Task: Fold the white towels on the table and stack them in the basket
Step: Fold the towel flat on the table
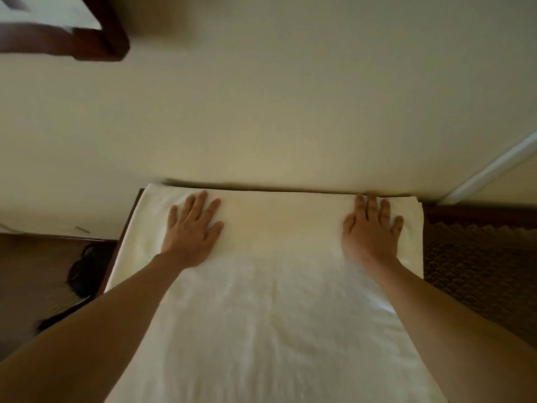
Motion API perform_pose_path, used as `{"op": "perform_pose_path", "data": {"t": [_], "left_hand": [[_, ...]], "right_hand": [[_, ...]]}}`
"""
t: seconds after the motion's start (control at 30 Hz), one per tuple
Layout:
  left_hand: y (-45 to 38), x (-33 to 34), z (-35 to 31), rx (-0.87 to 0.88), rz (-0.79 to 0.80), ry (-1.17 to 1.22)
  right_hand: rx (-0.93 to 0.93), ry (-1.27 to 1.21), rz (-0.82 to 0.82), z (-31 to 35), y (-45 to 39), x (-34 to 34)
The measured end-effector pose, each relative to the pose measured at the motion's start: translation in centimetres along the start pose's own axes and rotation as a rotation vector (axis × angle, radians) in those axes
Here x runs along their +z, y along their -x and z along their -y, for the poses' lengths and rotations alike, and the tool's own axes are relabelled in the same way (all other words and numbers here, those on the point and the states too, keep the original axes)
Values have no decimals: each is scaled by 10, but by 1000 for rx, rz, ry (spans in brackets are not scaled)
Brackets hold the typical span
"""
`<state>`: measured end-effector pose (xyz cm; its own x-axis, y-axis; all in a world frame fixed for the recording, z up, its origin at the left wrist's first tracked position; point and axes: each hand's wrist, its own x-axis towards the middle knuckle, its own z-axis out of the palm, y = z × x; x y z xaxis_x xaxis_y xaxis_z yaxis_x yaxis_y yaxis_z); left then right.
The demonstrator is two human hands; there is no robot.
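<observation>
Towel (pixel 261 301) spread on table (pixel 128 228); left hand (pixel 191 231), right hand (pixel 370 228) flat, fingers straight, pressing far edge.

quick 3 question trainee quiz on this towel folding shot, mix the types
1. True or false: both hands lie flat on the white towel.
2. What dark thing lies on the brown surface left of the towel? A) tangled black cord B) basket C) shoe
3. Fill in: the fingertips point toward the ___ behind the table.

Key
1. True: left hand and right hand press it with straight fingers.
2. A, the black cord.
3. wall
</observation>
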<state>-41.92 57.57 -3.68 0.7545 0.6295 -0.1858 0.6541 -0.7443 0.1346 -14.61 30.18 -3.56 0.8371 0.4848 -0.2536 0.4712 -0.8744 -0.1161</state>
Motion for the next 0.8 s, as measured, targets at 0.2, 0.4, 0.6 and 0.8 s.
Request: {"op": "perform_pose_path", "data": {"t": [0.2,0.4,0.6,0.8], "left_hand": [[8,-15,86,-166,36,-2],[-4,-22,109,-85,46,170],[14,-43,140,-168,-60,394],[36,-58,161,-373,122,635]], "right_hand": [[118,-14,-34,45,26,1],[-47,-29,16,154,122,34],[-129,-75,-74,280,228,68],[-147,-152,193,386,302,55]]}}
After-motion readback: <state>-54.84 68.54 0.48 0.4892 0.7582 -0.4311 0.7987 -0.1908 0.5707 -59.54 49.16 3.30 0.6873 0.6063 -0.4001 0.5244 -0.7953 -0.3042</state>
